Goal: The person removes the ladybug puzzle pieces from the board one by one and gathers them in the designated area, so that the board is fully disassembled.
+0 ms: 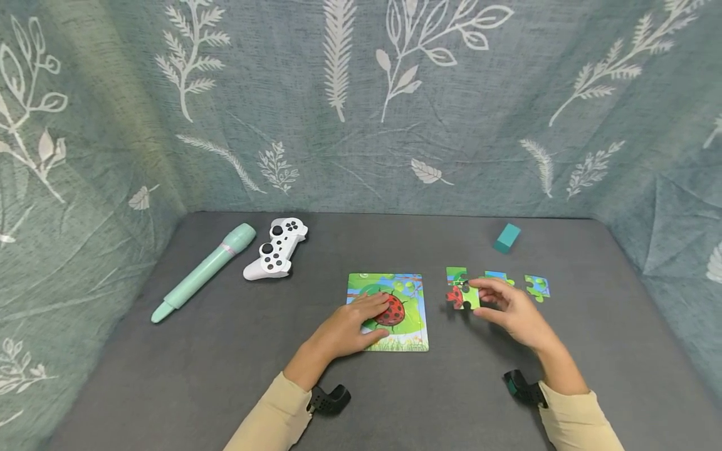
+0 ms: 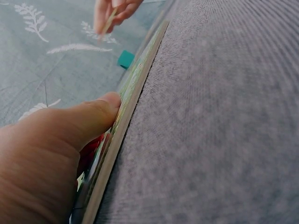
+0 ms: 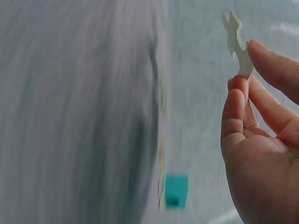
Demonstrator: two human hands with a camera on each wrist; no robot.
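Note:
A square ladybug puzzle board [image 1: 408, 341] lies flat in the middle of the table. My left hand [image 1: 351, 327] rests on its left part, fingers stretched over the picture near the red ladybug. In the left wrist view the thumb lies along the top of the board's thick edge [image 2: 122, 128]. To the right of the board, my right hand [image 1: 516, 318] pinches a red and green puzzle piece [image 1: 471, 297] between thumb and fingers. The right wrist view shows that piece's pale side [image 3: 237, 42], raised off the table. Behind it lie loose puzzle pieces [image 1: 538, 286], one partly covered by the fingers.
A teal block [image 1: 507, 238] sits at the back right. At the left lie a white game controller [image 1: 276, 248] and a mint-green tube-shaped thing [image 1: 203, 274] with a tapered end. A leaf-patterned cloth [image 1: 350, 163] hangs behind the dark table [image 1: 417, 401].

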